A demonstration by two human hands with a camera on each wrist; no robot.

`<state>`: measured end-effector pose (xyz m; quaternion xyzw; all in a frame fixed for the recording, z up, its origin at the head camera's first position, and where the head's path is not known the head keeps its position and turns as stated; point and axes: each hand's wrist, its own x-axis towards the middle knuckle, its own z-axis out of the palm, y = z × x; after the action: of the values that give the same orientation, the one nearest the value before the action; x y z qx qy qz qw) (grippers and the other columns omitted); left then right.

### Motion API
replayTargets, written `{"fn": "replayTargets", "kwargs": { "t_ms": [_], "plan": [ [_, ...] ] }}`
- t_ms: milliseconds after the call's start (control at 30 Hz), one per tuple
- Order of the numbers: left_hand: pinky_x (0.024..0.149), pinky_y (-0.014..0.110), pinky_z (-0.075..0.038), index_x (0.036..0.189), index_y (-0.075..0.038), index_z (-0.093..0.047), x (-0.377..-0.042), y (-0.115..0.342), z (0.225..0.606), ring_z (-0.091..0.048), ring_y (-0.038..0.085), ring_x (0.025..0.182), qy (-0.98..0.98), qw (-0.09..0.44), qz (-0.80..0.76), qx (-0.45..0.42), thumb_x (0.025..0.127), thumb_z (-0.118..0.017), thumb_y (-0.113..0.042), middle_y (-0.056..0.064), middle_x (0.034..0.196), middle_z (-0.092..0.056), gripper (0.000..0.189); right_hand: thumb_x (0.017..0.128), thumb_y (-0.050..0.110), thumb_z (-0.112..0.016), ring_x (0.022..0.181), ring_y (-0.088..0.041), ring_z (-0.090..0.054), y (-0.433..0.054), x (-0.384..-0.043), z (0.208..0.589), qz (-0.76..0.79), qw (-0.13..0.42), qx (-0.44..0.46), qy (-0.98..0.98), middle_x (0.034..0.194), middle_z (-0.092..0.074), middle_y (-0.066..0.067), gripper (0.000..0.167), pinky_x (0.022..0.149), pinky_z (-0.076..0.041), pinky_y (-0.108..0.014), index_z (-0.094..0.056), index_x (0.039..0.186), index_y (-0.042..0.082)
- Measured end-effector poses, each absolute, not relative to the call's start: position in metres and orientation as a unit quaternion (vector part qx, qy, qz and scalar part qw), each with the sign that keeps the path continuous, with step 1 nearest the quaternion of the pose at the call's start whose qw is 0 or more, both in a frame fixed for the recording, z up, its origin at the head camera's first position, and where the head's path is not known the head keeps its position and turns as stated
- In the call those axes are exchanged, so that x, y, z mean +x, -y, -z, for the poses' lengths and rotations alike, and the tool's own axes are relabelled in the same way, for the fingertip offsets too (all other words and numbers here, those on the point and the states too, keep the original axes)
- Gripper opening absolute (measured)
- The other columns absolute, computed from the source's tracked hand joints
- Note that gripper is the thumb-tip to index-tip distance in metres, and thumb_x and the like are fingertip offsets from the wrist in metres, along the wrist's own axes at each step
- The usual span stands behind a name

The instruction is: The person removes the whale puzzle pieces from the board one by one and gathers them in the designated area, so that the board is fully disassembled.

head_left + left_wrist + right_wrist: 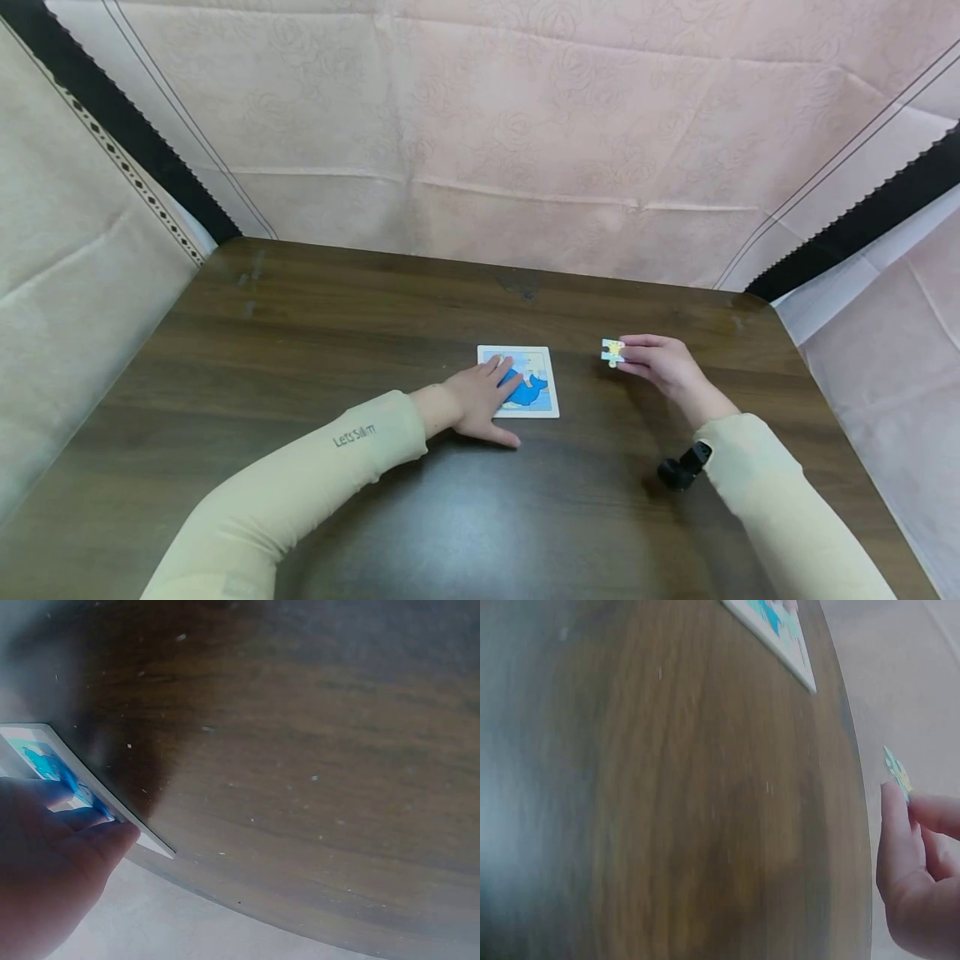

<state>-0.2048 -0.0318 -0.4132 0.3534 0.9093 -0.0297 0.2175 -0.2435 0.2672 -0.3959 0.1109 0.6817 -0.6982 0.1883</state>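
A small square jigsaw puzzle board (554, 392) with a white frame and a blue animal picture lies on the table. My left hand (480, 400) rests on its left part with the fingers spread, covering some of the picture. In the left wrist view the fingers (112, 836) lie across the board (94, 780). To the right of the board, my right hand (667, 367) pinches a puzzle piece (612, 352) in pale blue and yellow between thumb and fingers. The right wrist view shows this piece (897, 772) nearly edge-on at the fingertips.
The dark wood table (360, 333) reaches back to a pale patterned cloth (525, 125) hung behind it. More cloth hangs at both sides. A black wrist camera (684, 467) sticks out beside the right sleeve.
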Motion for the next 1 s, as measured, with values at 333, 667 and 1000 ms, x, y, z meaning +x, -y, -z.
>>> {"fn": "replayTargets", "kwargs": {
  "t_ms": [333, 667, 1000],
  "plan": [
    [0.119, 0.037, -0.015, 0.152, -0.018, -0.012, -0.205, 0.032, 0.414, -0.006, 0.028, 0.147, -0.909, 0.217, 0.031, 0.354, 0.082, -0.042, -0.074, 0.008, 0.159, -0.004, 0.094, 0.090, -0.002, -0.056, 0.076, -0.006, -0.066, -0.311, -0.243, 0.402, 0.682, 0.211, 0.137, -0.687, 0.082, -0.065, 0.005, 0.027, 0.073, -0.056, -0.022, -0.069, 0.080, 0.018],
    [0.118, 0.037, -0.016, 0.152, -0.018, -0.013, -0.206, 0.031, 0.415, -0.007, 0.028, 0.147, -0.909, 0.216, 0.029, 0.356, 0.082, -0.042, -0.074, 0.009, 0.159, -0.005, 0.094, 0.089, -0.003, -0.056, 0.071, -0.006, -0.065, -0.329, -0.239, 0.414, 0.636, 0.211, 0.155, -0.726, 0.079, -0.063, 0.005, 0.027, 0.070, -0.056, -0.023, -0.068, 0.077, 0.019],
    [0.118, 0.038, -0.016, 0.152, -0.019, -0.013, -0.208, 0.033, 0.416, -0.007, 0.028, 0.147, -0.909, 0.217, 0.024, 0.354, 0.082, -0.040, -0.074, 0.008, 0.159, -0.004, 0.092, 0.090, 0.004, -0.058, 0.064, -0.004, -0.064, -0.328, -0.239, 0.417, 0.562, 0.170, 0.143, -0.797, 0.070, -0.064, 0.010, 0.009, 0.065, -0.057, -0.023, -0.064, 0.097, 0.002]
  ]
}}
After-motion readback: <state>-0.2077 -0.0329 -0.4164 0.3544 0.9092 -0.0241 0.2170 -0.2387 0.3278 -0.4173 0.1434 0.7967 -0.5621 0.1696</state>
